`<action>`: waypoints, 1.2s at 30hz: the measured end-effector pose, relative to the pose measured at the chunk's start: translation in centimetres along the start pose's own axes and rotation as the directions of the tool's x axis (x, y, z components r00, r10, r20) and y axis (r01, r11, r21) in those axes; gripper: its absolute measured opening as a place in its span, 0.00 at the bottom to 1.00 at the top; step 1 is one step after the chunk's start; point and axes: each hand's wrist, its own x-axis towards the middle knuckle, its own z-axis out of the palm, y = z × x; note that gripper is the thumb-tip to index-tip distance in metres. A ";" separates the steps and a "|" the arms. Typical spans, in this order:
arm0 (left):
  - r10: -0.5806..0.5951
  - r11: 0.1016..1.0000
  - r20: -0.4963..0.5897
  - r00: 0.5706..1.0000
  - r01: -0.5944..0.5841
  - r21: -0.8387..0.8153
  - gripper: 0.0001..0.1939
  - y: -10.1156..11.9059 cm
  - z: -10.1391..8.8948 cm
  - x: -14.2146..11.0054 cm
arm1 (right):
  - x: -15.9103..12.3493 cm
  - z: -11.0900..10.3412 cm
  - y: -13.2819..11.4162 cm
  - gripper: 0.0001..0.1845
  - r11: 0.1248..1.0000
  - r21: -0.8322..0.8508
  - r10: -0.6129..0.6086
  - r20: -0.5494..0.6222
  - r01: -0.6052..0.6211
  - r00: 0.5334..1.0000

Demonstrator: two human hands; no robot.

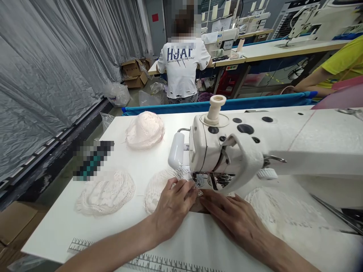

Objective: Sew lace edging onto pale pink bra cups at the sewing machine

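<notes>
Under the presser foot area of a white sewing machine (204, 147) lies a piece of pale lace fabric (154, 187), its gathered part spread to the left of the needle. My left hand (176, 198) is closed on the lace's near edge, fingers bent and pressed down just left of the foot. Close to the needle, my right hand (235, 211) holds the edge from the right, its fingers together and pointing left. Its fingertips are partly hidden. More white lace (280, 207) lies beneath the machine arm, to the right of my right hand.
Two lace pieces, one rounded (145, 130) and one flatter (106, 192), lie on the white table (136, 230). Printed ruler markings (170, 263) run along its front. Scissors (337, 215) lie at right. A person in a white shirt (181, 70) sits ahead; a yellow sleeve (346, 58) shows at right.
</notes>
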 end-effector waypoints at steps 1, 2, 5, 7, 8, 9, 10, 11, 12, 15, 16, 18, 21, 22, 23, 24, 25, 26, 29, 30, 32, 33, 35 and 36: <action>-0.003 1.000 -0.004 1.000 0.003 0.000 0.10 0.0 -0.1 0.0 | -0.1 0.1 0.0 0.18 1.000 -0.002 -0.009 -0.008 0.009 1.000; -0.004 1.000 -0.008 1.000 0.004 0.001 0.10 0.0 -0.2 0.1 | -0.1 0.1 -0.1 0.17 1.000 0.001 -0.016 -0.016 0.016 1.000; 0.019 1.000 -0.007 1.000 -0.019 0.004 0.10 -0.3 -0.4 0.3 | -0.2 0.3 -0.2 0.17 1.000 0.020 -0.015 -0.024 0.016 1.000; 0.047 0.999 -0.001 0.999 -0.047 -0.011 0.10 -0.6 -0.4 0.6 | -0.1 0.3 -0.2 0.17 1.000 0.025 -0.002 -0.035 0.003 0.999; 0.058 0.998 0.002 0.998 -0.058 -0.023 0.10 -0.8 -0.4 0.7 | 0.0 0.4 -0.3 0.17 1.000 0.023 0.003 -0.045 -0.002 0.999; 0.065 0.997 0.004 0.998 -0.065 -0.035 0.10 -1.1 -0.4 0.8 | 0.2 0.4 -0.3 0.17 1.000 0.020 0.008 -0.053 -0.007 0.999; 0.071 0.996 0.009 0.997 -0.070 -0.046 0.10 -1.3 -0.3 0.8 | 0.3 0.4 -0.3 0.17 1.000 0.014 0.017 -0.059 -0.016 0.998; 0.075 0.996 0.018 0.997 -0.074 -0.056 0.11 -1.6 -0.3 0.9 | 0.4 0.5 -0.4 0.17 1.000 0.008 0.027 -0.064 -0.026 0.998; 0.079 0.995 0.029 0.996 -0.077 -0.064 0.11 -1.8 -0.2 0.9 | 0.6 0.5 -0.4 0.18 0.999 0.001 0.035 -0.063 -0.036 0.997; 0.079 0.994 0.066 0.995 -0.074 -0.081 0.13 -2.5 -0.1 1.0 | 0.8 0.6 -0.5 0.20 0.999 -0.018 0.048 -0.047 -0.049 0.998; 0.076 0.994 0.081 0.994 -0.069 -0.087 0.13 -2.6 -0.1 1.0 | 0.9 0.6 -0.5 0.21 0.998 -0.023 0.051 -0.043 -0.052 0.998; 0.073 0.993 0.109 0.991 -0.062 -0.101 0.13 -2.9 -0.2 1.1 | 0.9 0.7 -0.6 0.21 0.998 -0.030 0.060 -0.043 -0.062 0.997; 0.077 0.990 0.124 0.989 -0.062 -0.124 0.12 -3.0 -0.2 1.2 | 1.0 0.9 -0.5 0.20 0.996 -0.036 0.075 -0.040 -0.077 0.996; 0.079 0.990 0.119 0.990 -0.063 -0.128 0.12 -3.1 -0.2 1.2 | 1.0 0.9 -0.5 0.20 0.996 -0.035 0.078 -0.036 -0.079 0.996; 0.082 0.989 0.112 0.990 -0.067 -0.130 0.12 -3.1 -0.1 1.2 | 1.0 1.0 -0.5 0.20 0.996 -0.034 0.081 -0.032 -0.082 0.996; 0.084 0.989 0.105 0.991 -0.070 -0.130 0.12 -3.2 -0.1 1.2 | 1.0 1.0 -0.5 0.20 0.996 -0.031 0.085 -0.029 -0.086 0.996; 0.086 0.989 0.099 0.991 -0.073 -0.127 0.12 -3.2 0.0 1.2 | 1.0 1.0 -0.5 0.20 0.996 -0.028 0.087 -0.029 -0.088 0.996; 0.087 0.990 0.095 0.992 -0.075 -0.121 0.12 -3.2 0.0 1.3 | 1.0 1.0 -0.5 0.20 0.996 -0.025 0.090 -0.030 -0.091 0.995; 0.091 0.993 0.087 0.992 -0.084 -0.088 0.12 -3.1 0.0 1.4 | 1.0 1.0 -0.6 0.20 0.995 -0.019 0.097 -0.035 -0.097 0.995; 0.096 0.993 0.082 0.992 -0.090 -0.074 0.12 -3.0 -0.1 1.4 | 1.0 0.9 -0.6 0.19 0.995 -0.018 0.096 -0.037 -0.097 0.995; 0.112 0.993 0.059 0.992 -0.110 -0.047 0.13 -2.7 -0.3 1.4 | 1.0 0.8 -0.6 0.19 0.996 -0.021 0.091 -0.032 -0.092 0.995; 0.123 0.992 0.040 0.992 -0.122 -0.036 0.13 -2.5 -0.3 1.4 | 1.0 0.7 -0.7 0.20 0.996 -0.024 0.087 -0.026 -0.087 0.996; 0.152 0.988 -0.002 0.988 -0.152 -0.023 0.12 -2.0 -0.4 1.2 | 0.9 0.5 -0.7 0.20 0.998 -0.022 0.065 -0.025 -0.066 0.998; 0.165 0.986 -0.017 0.986 -0.165 -0.021 0.12 -1.8 -0.4 1.2 | 0.9 0.4 -0.8 0.20 0.999 -0.013 0.049 -0.033 -0.049 0.998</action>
